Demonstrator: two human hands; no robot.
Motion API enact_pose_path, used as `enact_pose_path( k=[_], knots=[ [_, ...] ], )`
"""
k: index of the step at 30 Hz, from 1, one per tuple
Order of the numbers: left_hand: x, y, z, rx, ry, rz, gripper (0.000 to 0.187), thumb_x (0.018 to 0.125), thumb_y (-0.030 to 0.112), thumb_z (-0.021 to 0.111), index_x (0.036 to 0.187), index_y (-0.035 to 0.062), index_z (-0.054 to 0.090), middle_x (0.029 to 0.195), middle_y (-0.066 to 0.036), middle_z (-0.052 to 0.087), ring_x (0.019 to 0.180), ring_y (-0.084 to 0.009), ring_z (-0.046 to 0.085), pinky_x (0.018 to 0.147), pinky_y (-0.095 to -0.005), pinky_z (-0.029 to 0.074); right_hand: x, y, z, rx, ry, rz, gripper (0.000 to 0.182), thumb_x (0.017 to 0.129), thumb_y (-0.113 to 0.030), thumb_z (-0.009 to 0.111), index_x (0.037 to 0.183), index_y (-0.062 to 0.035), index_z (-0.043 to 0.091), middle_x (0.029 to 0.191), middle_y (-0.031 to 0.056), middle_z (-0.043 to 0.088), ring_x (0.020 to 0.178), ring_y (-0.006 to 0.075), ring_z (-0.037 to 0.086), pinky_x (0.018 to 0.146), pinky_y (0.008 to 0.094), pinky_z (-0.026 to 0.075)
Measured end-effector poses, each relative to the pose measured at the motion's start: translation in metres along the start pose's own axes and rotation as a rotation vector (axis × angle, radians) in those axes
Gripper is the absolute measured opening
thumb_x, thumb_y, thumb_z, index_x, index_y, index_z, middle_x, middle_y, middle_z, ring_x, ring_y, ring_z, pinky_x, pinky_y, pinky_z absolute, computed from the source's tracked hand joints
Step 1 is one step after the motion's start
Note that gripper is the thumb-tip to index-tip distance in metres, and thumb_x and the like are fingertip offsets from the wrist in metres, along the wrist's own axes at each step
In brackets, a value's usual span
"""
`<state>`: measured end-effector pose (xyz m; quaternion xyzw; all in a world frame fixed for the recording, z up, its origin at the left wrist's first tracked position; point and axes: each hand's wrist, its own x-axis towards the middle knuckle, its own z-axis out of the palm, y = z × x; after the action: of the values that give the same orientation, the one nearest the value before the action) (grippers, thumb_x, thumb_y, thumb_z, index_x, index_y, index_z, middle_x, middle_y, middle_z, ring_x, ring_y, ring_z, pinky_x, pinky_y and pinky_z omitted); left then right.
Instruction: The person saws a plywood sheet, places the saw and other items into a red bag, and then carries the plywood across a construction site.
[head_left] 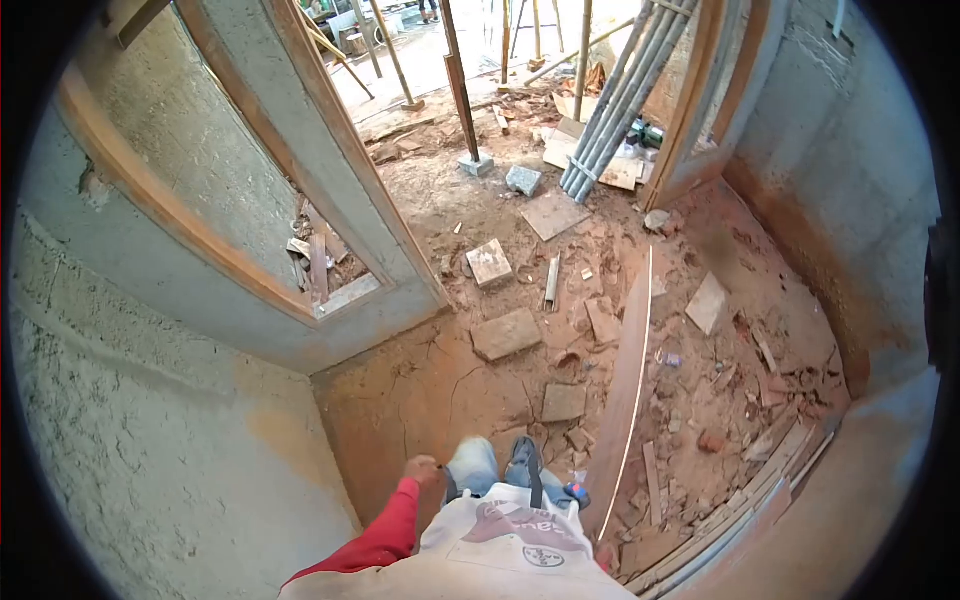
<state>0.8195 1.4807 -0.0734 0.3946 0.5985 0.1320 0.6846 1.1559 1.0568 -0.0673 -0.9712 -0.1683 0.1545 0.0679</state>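
Note:
My left hand (425, 470) hangs beside my left thigh, at the end of a red sleeve (385, 528). Its fingers look curled in, and I see nothing held in them. My right hand is out of sight behind my body and shirt. Close along my right side runs a long brown wooden board (618, 400) with a pale edge, slanting away from my hip over the dirt. What supports its near end is hidden. A small blue and red item (577, 492) shows at my right hip, too small to name.
Flat stone pieces (506, 334) and blocks (489, 263) are scattered over the dirt floor. Ahead, bundled grey pipes (625, 100) lean by the doorway's right wooden frame (690, 110). Thin posts (462, 90) stand outside. Long strips (740, 510) lie along the right wall. A rough wall (150, 430) rises left.

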Motion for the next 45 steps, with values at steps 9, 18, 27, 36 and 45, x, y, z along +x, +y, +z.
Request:
enact_pose_path(
  k=[9, 18, 27, 36, 45],
  knots=[
    [0.136, 0.263, 0.055, 0.123, 0.194, 0.057, 0.028, 0.091, 0.028, 0.063, 0.109, 0.0067, 0.066, 0.083, -0.006, 0.07, 0.064, -0.0148, 0.067, 0.05, -0.027, 0.049, 0.201, -0.16, -0.064, 0.079, -0.059, -0.183, 0.046, 0.095, -0.041, 0.056, 0.074, -0.0002, 0.062, 0.062, 0.0252, 0.059, 0.06, 0.0439, 0.06, 0.054, 0.052, 0.045],
    [0.356, 0.301, 0.057, 1.434, -0.221, 0.335, 0.029, 0.088, 0.033, 0.058, 0.094, 0.0077, 0.071, 0.091, -0.005, 0.073, 0.078, -0.0196, 0.07, 0.059, -0.0353, 0.053, 0.355, -0.459, -0.05, -0.031, -0.093, -0.261, 0.039, 0.088, -0.039, 0.061, 0.077, -0.0015, 0.063, 0.069, 0.0237, 0.062, 0.065, 0.0418, 0.062, 0.059, 0.0502, 0.048],
    [0.513, 0.529, 0.079, 0.541, 0.078, 0.553, 0.03, 0.094, 0.032, 0.06, 0.097, 0.0037, 0.069, 0.08, -0.008, 0.069, 0.076, -0.0183, 0.066, 0.072, -0.0357, 0.054, 0.48, -0.578, -0.08, -0.102, -0.169, -0.236, 0.038, 0.081, -0.039, 0.067, 0.078, -0.0019, 0.065, 0.078, 0.0241, 0.065, 0.075, 0.041, 0.064, 0.065, 0.0496, 0.05],
    [0.491, 0.639, 0.021, -0.2, 0.546, 0.432, 0.022, 0.09, 0.021, 0.062, 0.104, 0.0048, 0.066, 0.09, -0.011, 0.068, 0.08, -0.0192, 0.067, 0.068, -0.0333, 0.054, 0.58, -0.566, -0.06, -0.285, -0.296, -0.132, 0.038, 0.074, -0.04, 0.072, 0.078, -0.0023, 0.067, 0.088, 0.0245, 0.068, 0.084, 0.0402, 0.067, 0.071, 0.049, 0.052],
    [0.492, 0.594, 0.005, -0.363, 0.68, 0.093, 0.032, 0.091, 0.026, 0.062, 0.116, 0.0068, 0.059, 0.098, -0.006, 0.063, 0.075, -0.0162, 0.066, 0.055, -0.0278, 0.052, 0.761, -0.767, -0.039, -0.276, -0.301, -0.454, 0.039, 0.077, -0.038, 0.071, 0.086, -0.0003, 0.07, 0.087, 0.0267, 0.067, 0.085, 0.0449, 0.066, 0.071, 0.0523, 0.052]
  ],
)
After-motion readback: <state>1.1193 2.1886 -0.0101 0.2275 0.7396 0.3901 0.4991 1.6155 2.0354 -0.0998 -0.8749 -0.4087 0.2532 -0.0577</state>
